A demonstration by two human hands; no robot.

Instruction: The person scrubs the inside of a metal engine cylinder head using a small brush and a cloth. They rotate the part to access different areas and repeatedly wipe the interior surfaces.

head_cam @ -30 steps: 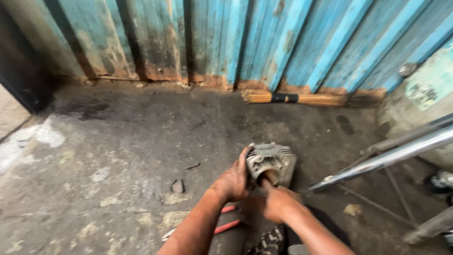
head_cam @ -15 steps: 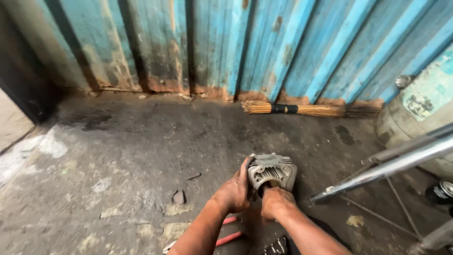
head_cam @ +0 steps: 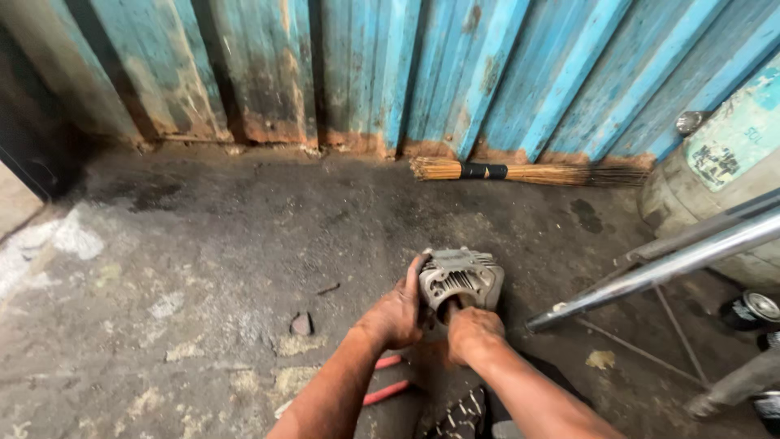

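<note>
A grey finned metal engine cylinder point(head_cam: 463, 275) stands on the dirty concrete floor point(head_cam: 211, 244), its bore facing me. My left hand point(head_cam: 396, 313) grips its left side, thumb against the casting. My right hand point(head_cam: 471, 332) is at the bore's mouth with fingers pushed inside; what they hold, if anything, is hidden. Both hands are grimy and rust-stained.
Red-handled pliers point(head_cam: 382, 382) lie on the floor under my left forearm. A straw broom point(head_cam: 520, 172) lies along the rusty blue corrugated wall point(head_cam: 455, 73). A chrome tube point(head_cam: 658, 268) slants in from the right, beside a pale drum point(head_cam: 715, 187). A small stone point(head_cam: 301, 324) lies to the left.
The hands and cylinder stay together; my right hand has pressed further into the bore. The view has shifted slightly, first down and then back up.
</note>
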